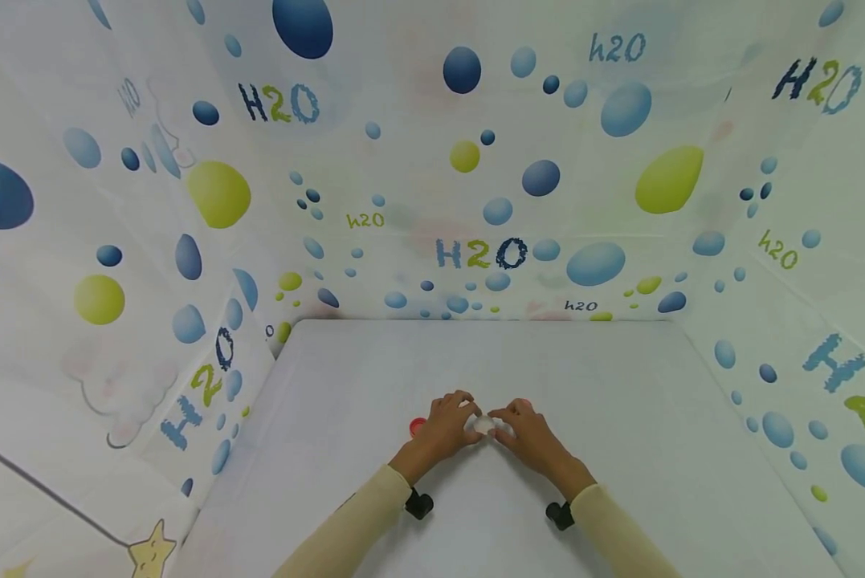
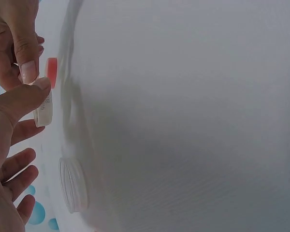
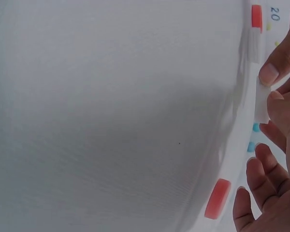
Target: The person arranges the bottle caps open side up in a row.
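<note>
In the head view both hands meet over the middle of the white table (image 1: 598, 506). My left hand (image 1: 446, 424) and right hand (image 1: 532, 435) hold a small whitish round piece (image 1: 484, 424) between them. Small print shows on the side of this piece (image 2: 44, 108) in the left wrist view. The left thumb and a finger pinch it, and the other left fingers are spread. In the right wrist view the right thumb and fingers pinch the same piece (image 3: 262, 102) from the other side. What kind of thing it is cannot be told.
A red round lid (image 1: 418, 426) lies left of my left hand. Another red lid-like piece (image 3: 217, 199) lies behind my right hand. A clear, shallow round container (image 2: 73, 186) stands near the left fingers. Printed curtains (image 1: 403, 160) surround the table.
</note>
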`<state>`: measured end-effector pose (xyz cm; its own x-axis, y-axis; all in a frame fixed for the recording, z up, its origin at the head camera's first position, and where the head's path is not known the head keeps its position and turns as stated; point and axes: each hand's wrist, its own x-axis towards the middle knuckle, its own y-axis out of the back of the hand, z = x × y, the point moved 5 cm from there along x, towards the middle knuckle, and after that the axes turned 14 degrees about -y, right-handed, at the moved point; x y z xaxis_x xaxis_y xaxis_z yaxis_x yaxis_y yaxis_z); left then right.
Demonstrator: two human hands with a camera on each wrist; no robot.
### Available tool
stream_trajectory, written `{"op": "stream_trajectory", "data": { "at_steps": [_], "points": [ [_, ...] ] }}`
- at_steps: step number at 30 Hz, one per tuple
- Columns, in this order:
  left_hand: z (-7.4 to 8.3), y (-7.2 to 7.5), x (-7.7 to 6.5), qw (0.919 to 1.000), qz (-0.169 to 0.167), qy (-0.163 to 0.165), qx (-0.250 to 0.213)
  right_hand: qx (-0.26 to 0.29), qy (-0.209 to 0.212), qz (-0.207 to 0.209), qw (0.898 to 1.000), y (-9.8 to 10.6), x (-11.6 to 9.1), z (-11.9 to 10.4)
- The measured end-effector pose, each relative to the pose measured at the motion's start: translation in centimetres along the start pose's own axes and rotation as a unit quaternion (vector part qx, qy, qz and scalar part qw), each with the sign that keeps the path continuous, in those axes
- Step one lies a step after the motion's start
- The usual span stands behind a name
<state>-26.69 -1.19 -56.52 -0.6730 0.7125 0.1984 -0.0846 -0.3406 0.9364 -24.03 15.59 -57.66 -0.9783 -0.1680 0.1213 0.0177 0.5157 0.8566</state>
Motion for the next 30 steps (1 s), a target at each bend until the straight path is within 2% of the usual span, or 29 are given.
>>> {"op": "stream_trajectory", "data": {
  "at_steps": [10,18,30],
  "points": [
    [0.21,-0.19,-0.17,1.0,-0.005,0.007,0.003,-0.014,-0.001,0.007,1.0,-0.59,-0.14,0.08],
    [0.06,-0.27,-0.09,0.9999,-0.004,0.007,0.013,-0.021,0.024,0.041,0.999,-0.47,-0.26,-0.26],
    [0.15,-0.33,-0.14,0.9997,-0.009,0.004,0.023,-0.026,0.005,0.03,0.999,-0.94,-0.19,-0.12]
  ]
}}
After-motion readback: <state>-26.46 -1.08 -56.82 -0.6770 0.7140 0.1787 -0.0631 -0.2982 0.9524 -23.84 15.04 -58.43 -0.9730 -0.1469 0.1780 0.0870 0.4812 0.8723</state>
